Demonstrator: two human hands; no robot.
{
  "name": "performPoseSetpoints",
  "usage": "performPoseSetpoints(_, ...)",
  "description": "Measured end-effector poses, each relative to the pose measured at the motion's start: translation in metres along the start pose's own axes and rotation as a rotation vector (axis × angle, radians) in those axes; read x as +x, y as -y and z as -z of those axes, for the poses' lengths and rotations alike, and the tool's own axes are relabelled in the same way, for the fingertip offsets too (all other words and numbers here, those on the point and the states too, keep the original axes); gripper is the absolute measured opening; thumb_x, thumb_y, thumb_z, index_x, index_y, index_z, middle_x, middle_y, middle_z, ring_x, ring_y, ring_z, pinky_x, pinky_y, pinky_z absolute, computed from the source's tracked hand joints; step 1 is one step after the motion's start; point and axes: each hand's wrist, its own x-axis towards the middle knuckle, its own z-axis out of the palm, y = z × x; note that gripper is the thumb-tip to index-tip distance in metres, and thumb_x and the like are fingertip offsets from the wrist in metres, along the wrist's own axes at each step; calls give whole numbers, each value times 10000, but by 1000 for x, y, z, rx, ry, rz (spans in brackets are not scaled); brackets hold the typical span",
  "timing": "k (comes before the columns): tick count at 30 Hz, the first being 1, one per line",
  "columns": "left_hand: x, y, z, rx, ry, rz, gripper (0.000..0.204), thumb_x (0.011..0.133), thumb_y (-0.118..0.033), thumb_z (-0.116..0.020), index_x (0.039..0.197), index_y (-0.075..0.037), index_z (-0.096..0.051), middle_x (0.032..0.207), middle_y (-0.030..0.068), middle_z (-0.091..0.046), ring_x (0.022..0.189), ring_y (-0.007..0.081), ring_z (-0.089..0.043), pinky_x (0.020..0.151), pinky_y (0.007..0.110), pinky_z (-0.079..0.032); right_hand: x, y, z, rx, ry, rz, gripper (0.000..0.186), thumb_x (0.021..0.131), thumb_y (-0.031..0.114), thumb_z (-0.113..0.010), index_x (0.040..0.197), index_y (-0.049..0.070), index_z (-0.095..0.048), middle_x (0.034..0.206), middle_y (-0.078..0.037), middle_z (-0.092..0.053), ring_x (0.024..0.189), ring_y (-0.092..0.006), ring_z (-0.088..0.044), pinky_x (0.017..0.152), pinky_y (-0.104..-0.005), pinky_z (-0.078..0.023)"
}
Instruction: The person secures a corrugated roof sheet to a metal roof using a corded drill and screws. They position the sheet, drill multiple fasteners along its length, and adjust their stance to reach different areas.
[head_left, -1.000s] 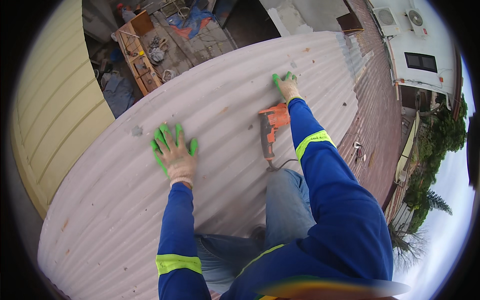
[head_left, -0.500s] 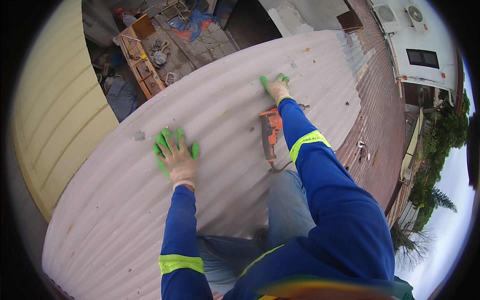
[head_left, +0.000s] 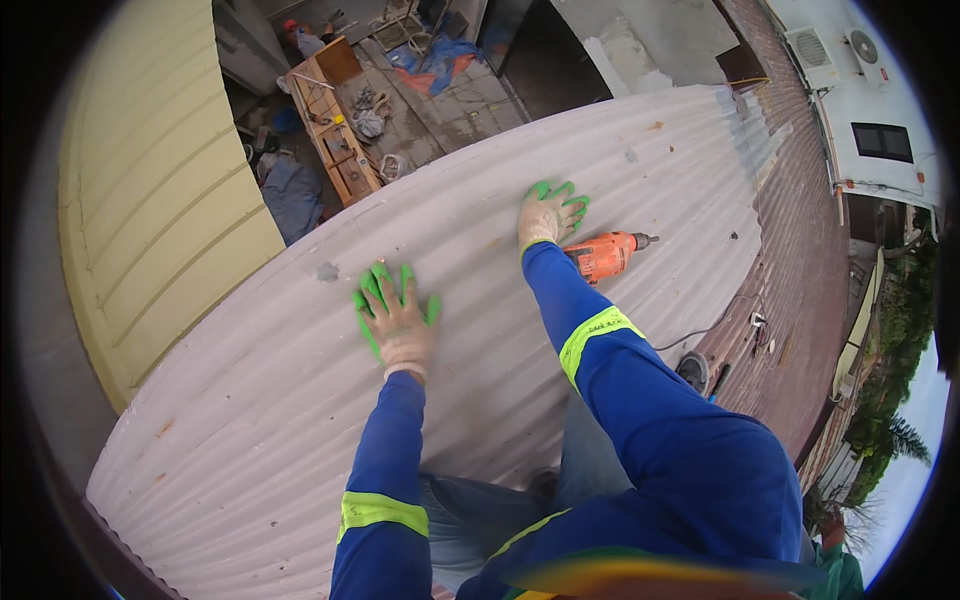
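Yel. roof [head_left: 170,200] L, wdn. unit [head_left: 322,122] nr blue tarp [head_left: 440,64], AC units [head_left: 812,50] R.

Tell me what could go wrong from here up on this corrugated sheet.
1. The orange drill lies ungripped beside the right forearm, so a bump might send it sliding along the corrugated sheet.
2. Its cord runs close to a dark shoe and might snag a foot.
3. Past the sheet's far edge, a wooden bench stands lower down; leaning too far could risk a fall.
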Motion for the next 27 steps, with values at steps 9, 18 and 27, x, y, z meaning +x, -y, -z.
performPoseSetpoints(9, -2, -3, 5, -5, -37, -21, 720, 997, -522, -657, 1626, -214, -488, 1775, 155, -207, 1616, 428, -200, 1298, 605, -194, -13, 1, 0, -28, -80, 25, 631, 1114, 440, -408, 1678, 166, -335, 1728, -295, -205, 1593, -466, -259, 1300, -561, -243)
performPoseSetpoints(18, -1, -5, 2, 17, -4, 4, 723, 1017, -529, -639, 1645, -220, -457, 1791, 137, -174, 1625, 424, -181, 1308, 594, -177, -16, 5, 6, 4, -62, 4, 611, 1114, 414, -412, 1671, 168, -369, 1748, -285, -184, 1600, -483, -250, 1291, -575, -265)
performPoseSetpoints(27, -1, -7, 2, 53, -93, -38, 669, 1021, -525, -640, 1601, -212, -524, 1781, 134, -216, 1608, 429, -234, 1303, 584, -209, -14, 0, 2, 40, -106, 30, 609, 1093, 402, -440, 1653, 167, -392, 1729, -289, -204, 1588, -489, -260, 1280, -586, -271)
